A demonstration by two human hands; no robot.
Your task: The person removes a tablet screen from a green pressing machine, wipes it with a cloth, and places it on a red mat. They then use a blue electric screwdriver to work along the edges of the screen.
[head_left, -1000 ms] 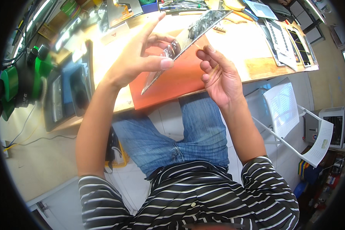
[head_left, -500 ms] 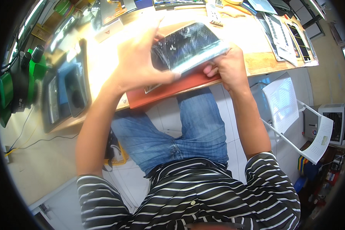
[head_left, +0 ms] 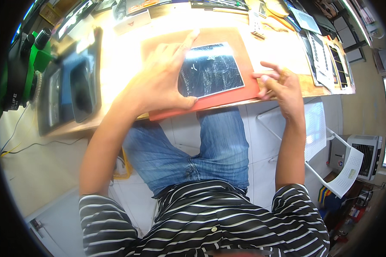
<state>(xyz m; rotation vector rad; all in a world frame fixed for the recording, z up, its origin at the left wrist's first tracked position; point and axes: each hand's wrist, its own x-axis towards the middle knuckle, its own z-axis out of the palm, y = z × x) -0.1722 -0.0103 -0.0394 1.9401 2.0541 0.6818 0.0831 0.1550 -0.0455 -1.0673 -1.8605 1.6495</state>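
A dark, glossy rectangular screen panel (head_left: pixel 212 73) with a thin pale rim and whitish smears lies on an orange-red mat (head_left: pixel 248 55). My left hand (head_left: pixel 163 79) spreads around its left side. The thumb rests at the near left corner, and the index finger points past the far edge; the other fingers are partly hidden. To the right of the panel, my right hand (head_left: pixel 281 88) hovers by the mat's edge with loosely bent fingers apart and nothing visible in them.
Dark flat devices (head_left: pixel 82 92) lie on the left of the table, beside a green and black apparatus (head_left: pixel 36 60). Tools and thin parts fill the back right, including a white perforated strip (head_left: pixel 321 55). A white metal chair (head_left: pixel 315 128) stands right of the table.
The panel has gone from tilted between both hands to flat on the mat. My right hand has let go and moved right; my left hand remains at the panel's left side.
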